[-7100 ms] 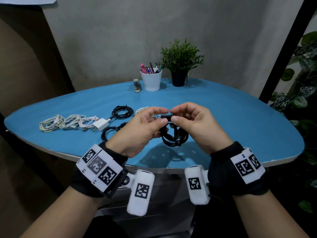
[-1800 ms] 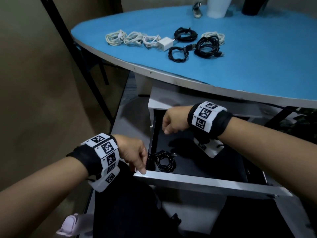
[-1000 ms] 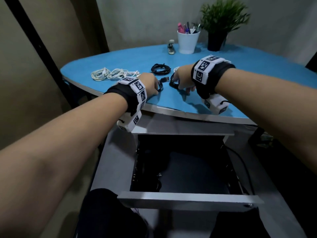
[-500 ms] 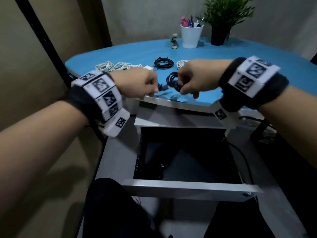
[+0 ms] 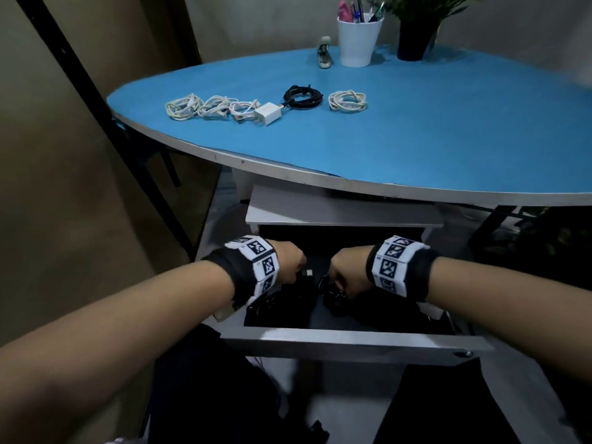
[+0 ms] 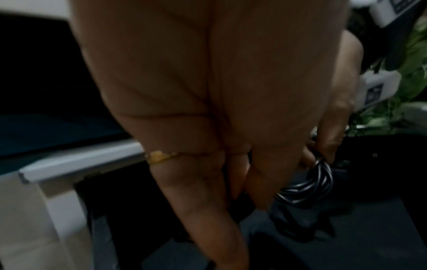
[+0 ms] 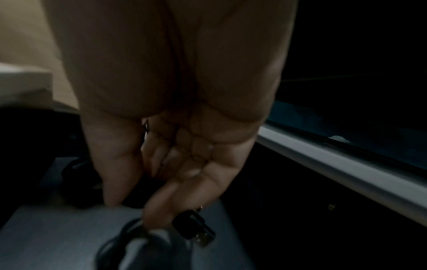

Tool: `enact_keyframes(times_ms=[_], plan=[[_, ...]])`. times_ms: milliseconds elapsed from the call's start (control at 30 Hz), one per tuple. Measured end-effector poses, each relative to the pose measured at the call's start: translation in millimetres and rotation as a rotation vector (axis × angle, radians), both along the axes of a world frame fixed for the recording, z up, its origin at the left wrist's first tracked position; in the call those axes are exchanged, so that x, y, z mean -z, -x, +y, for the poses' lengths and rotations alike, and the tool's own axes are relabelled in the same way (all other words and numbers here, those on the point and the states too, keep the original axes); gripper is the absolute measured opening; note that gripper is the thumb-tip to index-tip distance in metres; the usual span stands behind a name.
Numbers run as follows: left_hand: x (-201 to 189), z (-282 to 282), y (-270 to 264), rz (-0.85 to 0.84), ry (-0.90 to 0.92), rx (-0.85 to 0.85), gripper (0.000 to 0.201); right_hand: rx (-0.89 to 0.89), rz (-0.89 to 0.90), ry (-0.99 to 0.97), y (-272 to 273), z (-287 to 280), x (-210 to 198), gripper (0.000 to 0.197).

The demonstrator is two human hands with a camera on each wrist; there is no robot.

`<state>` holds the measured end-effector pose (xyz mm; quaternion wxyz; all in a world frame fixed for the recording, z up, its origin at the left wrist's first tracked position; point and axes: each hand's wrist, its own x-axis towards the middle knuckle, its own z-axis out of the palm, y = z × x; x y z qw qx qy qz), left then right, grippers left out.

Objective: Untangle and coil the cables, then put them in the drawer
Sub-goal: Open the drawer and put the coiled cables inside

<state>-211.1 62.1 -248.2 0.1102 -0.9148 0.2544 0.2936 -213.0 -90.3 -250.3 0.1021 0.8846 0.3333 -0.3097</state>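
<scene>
Both hands are lowered into the open drawer [image 5: 352, 342] under the blue table [image 5: 448, 139]. My left hand [image 5: 293, 267] pinches a black coiled cable [image 6: 307, 186] between thumb and fingers; its USB plug [image 5: 309, 272] sticks out. My right hand [image 5: 342, 277] grips a second black coiled cable [image 5: 333, 288], whose black USB plug [image 7: 196, 226] pokes out past the fingers [image 7: 161, 206]. Both coils hang just above the dark drawer floor [image 7: 46, 237]. On the table lie a black coil [image 5: 302, 97], a white coil [image 5: 347, 100] and bundled white cables [image 5: 211, 108] with a white charger [image 5: 268, 114].
A dark cable shape lies in the drawer's front left corner [image 5: 267, 306]. At the table's far edge stand a white pen cup [image 5: 358, 40], a potted plant [image 5: 413, 36] and a small figurine [image 5: 324, 52]. A black frame post [image 5: 96, 100] stands left.
Both hands lifted two black coils off the table's near edge and carried them down into the drawer. My head has tilted down towards the drawer.
</scene>
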Motion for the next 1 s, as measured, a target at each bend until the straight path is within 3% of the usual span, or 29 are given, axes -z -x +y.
enact_keyframes(times_ms=[233,433,500,667,733,1000], plan=[[47,0,-17,0.022,-0.151,0.045,0.026,-0.099,0.043,0.224,-7,19,32,0.020],[70,2,-24,0.165,-0.469,0.161,0.016,-0.147,0.153,0.252,-10,28,53,0.026],[84,10,-34,0.214,-0.457,0.112,0.014,-0.192,0.138,0.225,-6,27,55,0.027],[52,11,-14,0.203,-0.300,0.035,0.039,-0.296,0.131,0.256,2,22,56,0.032],[41,15,-10,0.214,-0.241,-0.010,0.039,-0.195,0.203,0.224,3,24,39,0.030],[-44,44,-20,0.131,0.061,-0.086,0.034,0.195,0.120,-0.201,-10,21,-76,0.015]])
